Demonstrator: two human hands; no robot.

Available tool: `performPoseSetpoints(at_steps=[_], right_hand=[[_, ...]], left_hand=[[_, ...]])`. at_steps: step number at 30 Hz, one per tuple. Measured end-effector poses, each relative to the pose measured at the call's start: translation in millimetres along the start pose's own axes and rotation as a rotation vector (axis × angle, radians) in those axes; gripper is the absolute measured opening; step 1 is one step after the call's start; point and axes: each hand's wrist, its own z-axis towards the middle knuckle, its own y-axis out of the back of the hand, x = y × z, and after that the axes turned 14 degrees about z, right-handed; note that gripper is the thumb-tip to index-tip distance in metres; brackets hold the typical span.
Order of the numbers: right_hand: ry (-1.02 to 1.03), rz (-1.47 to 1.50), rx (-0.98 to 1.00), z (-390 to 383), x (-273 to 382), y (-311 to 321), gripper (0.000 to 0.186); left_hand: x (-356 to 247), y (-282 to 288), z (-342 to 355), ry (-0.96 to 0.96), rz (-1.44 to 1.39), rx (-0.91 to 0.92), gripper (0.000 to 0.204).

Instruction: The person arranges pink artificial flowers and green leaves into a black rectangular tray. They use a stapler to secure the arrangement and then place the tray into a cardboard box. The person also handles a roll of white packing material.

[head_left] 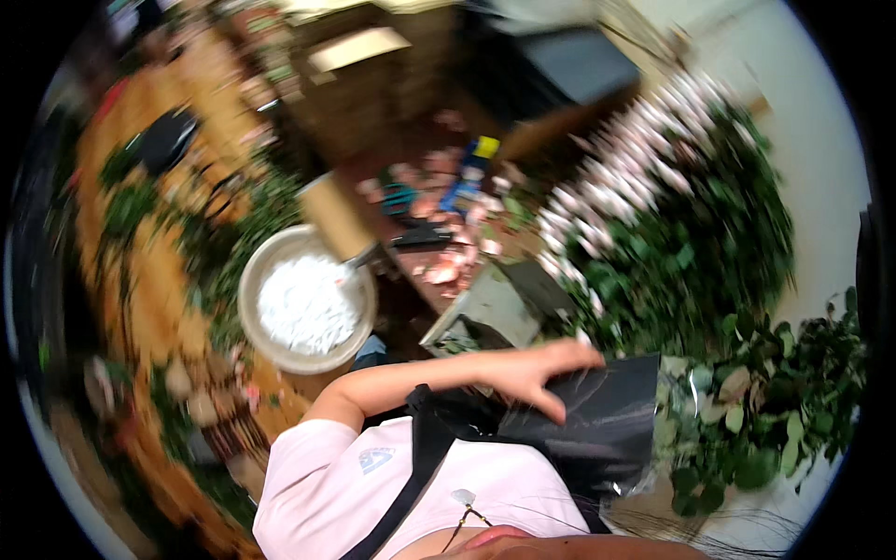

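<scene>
My left arm reaches across my body to the right, and my left hand [546,367] is open, thumb apart from the fingers, with nothing visible in it. It is just above a dark, flat, glossy sheet or bag [607,411]. Beyond the hand lies a large bunch of long-stemmed pale pink flowers [625,177] with dense green leaves [700,261]. Beside the sheet are leafy green branches [765,439], partly in clear wrap. Only a strip of my right arm [635,548] shows at the lower edge; my right hand is out of view.
A pale round tub [247,308] of white pieces stands left, with a cardboard tube [334,217] at its rim. Pink petals, teal-handled scissors [399,198] and a blue-yellow item [469,175] lie on a dark red surface. Cut greenery covers the wooden table [149,308].
</scene>
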Motion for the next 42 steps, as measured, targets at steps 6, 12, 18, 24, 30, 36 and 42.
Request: performPoseSetpoints(at_steps=[6,12,18,24,30,36,42], right_hand=[[0.041,0.056,0.572,53,-11,-98,0.062],[0.062,0.198,1.204,3,13,-237,0.062],[0.052,0.256,1.834,-170,61,-360,0.062],[0.021,0.255,2.367,-441,85,-460,0.062],[-0.647,0.7,2.467,-679,33,-556,0.062],[-0.379,0.52,2.17,-752,137,-504,0.052],[-0.496,-0.218,2.002,-592,-90,-503,0.057]], left_hand=[[-60,-74,-81,0.38,0.378,-0.419,0.15],[-103,-139,-157,0.741,0.516,-0.951,0.154],[-135,-182,-230,0.778,0.35,-1.473,0.142],[-208,-236,-340,0.59,0.119,-1.956,0.135],[-310,-247,-487,0.69,0.204,-2.123,0.12],[-345,-210,-695,0.694,0.359,-2.462,0.11],[-304,-156,-921,0.44,0.323,-2.654,0.093]])
